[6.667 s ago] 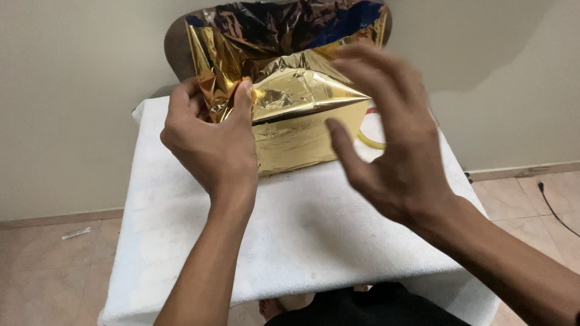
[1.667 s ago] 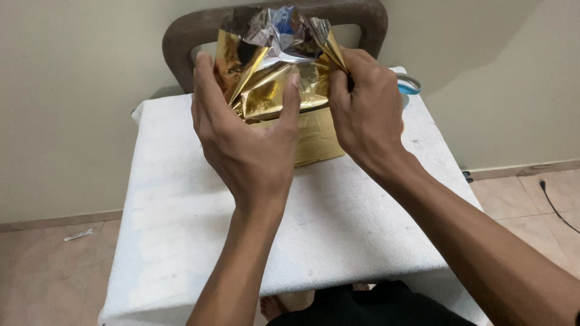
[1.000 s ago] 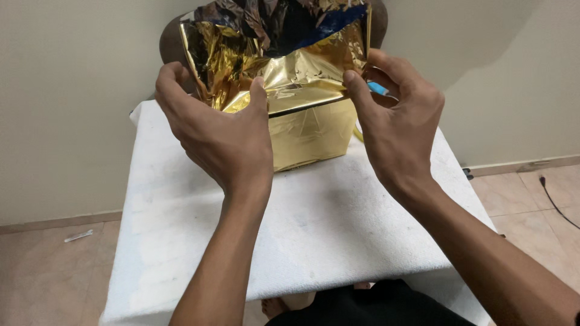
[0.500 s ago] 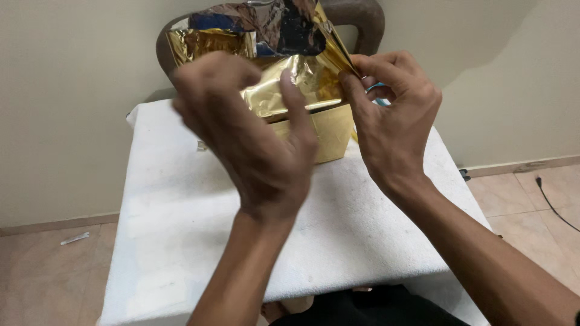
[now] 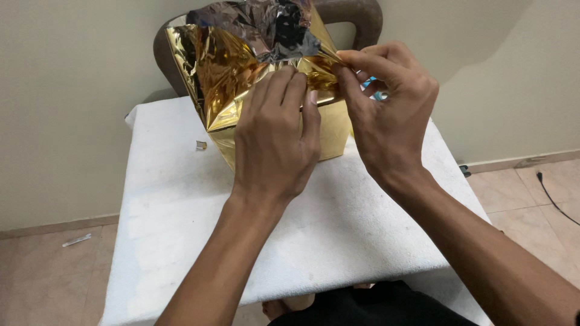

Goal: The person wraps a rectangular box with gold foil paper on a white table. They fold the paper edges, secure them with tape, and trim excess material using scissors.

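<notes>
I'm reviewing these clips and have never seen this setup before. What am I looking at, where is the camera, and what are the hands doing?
The one camera sits on a person's head and looks down at their own bare hands; no machine is involved. A gold foil-wrapped box stands on a white cloth-covered table. The left hand presses flat on the loose gold foil at the box's top, while the right hand pinches a fold of it. A small scrap lies on the cloth, and a dark chair back stands behind.

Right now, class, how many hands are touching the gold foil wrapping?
2. The left hand presses flat on the gold foil at the box's near top edge; the right hand pinches a fold at its right corner. No other hands show.
</notes>
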